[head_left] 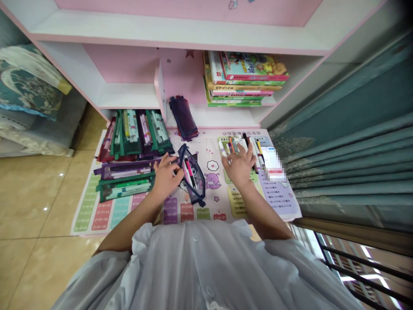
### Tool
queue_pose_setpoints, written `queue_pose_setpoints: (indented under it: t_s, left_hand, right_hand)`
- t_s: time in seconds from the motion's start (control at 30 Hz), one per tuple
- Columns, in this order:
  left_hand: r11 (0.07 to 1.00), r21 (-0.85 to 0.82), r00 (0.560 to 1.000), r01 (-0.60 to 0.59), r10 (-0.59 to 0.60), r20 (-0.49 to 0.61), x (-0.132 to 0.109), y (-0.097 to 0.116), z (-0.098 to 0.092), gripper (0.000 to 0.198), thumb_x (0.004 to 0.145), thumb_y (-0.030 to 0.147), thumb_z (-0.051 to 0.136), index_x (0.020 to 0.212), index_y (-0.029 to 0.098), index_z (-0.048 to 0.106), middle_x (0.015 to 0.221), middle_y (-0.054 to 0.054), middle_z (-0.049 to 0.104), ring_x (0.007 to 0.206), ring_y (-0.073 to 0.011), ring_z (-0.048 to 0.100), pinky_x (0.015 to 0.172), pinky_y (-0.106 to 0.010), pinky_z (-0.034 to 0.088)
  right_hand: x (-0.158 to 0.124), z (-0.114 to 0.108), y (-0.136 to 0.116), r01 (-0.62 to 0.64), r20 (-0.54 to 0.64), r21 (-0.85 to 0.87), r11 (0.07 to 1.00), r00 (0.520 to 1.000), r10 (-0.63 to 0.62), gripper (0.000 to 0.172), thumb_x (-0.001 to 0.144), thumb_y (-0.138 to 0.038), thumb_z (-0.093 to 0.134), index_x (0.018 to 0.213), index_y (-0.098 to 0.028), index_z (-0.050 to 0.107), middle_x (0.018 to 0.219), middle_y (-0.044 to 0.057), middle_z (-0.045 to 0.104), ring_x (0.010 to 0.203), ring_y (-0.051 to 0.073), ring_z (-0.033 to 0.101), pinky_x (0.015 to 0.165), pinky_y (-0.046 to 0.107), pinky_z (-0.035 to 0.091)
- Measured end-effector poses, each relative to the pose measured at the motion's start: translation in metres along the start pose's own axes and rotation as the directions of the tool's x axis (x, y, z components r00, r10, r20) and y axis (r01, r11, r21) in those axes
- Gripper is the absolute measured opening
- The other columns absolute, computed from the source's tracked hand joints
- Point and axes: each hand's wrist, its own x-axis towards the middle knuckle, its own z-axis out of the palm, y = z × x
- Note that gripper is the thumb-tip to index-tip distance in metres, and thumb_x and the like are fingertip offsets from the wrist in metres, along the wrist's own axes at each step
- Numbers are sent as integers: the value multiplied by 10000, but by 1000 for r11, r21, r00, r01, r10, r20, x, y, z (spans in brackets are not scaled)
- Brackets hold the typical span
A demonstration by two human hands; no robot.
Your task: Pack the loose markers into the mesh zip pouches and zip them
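Observation:
A navy mesh pencil pouch (200, 183) lies unzipped on the desk in front of me, with a pink pen and a black pen (189, 171) among those inside. My left hand (167, 176) holds the pouch's left edge between thumb and fingers. To the right, my right hand (240, 165) rests over a loose pile of pens and markers (257, 156), its fingers spread and touching them. Whether a pen is between those fingers is hard to see. Filled green mesh pouches (129, 188) and purple ones lie left of my left hand.
Folded dark mesh pouches (183, 117) lie at the back, partly on the shelf. Stacked books (245, 82) fill the right shelf compartment. A phone (272, 162) with a lit screen lies right of the pens. A printed mat (222, 206) covers the desk; a curtain (348, 142) hangs at right.

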Motion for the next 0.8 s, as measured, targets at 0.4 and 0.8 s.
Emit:
queue_pose_setpoints:
  t_s: [0.4, 0.8]
  left_hand:
    - [1000, 8, 1000, 2, -1, -10, 0, 4, -3, 197, 789, 244, 578, 595, 214, 599, 1327, -50, 655, 1427, -348, 411, 1159, -708, 211]
    - [1000, 17, 1000, -10, 10, -11, 0, -1, 0, 175, 784, 240, 584, 616, 220, 630, 1330, -63, 652, 1424, -360, 411, 1150, -723, 214]
  right_hand:
    - [-34, -16, -85, 260, 306, 245, 934, 893, -329, 296, 892, -351, 598, 689, -176, 723, 1496, 131, 507, 1498, 448, 217, 1106, 736, 257]
    - [-36, -4, -103, 281, 385, 155, 947, 866, -320, 252, 903, -370, 596, 910, -199, 782, 1476, 152, 515, 1480, 458, 234, 1108, 756, 231]
